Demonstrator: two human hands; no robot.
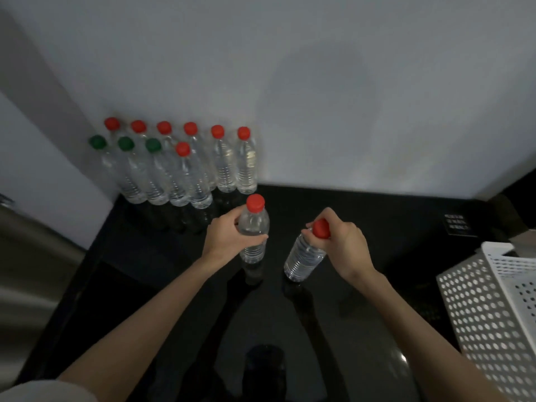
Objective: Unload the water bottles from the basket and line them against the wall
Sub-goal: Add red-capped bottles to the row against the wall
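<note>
1. Now, nearest me, both forearms reach out over the black counter (362, 329).
2. Off to the right of my right hand (346, 246) stands the white perforated basket (487, 300), well apart from it. I cannot tell what is inside.
3. My right hand is curled round the neck of a clear bottle, just under its red cap (321, 228). This right bottle (301, 259) is tilted, cap towards the hand and base down and to the left, close over the counter.
4. My left hand (229, 233) is wrapped round the body of a second bottle, thumb across the front. This left bottle (256, 219) is upright with its red cap on top. I cannot tell whether its base touches the counter.
5. The two held bottles are near each other, not touching.
6. Beyond the left hand, up and to its left, the placed bottles (185, 169) stand in two rows: six red caps behind, three green and one red in front.
7. The back row stands against the wall (319, 97).
</note>
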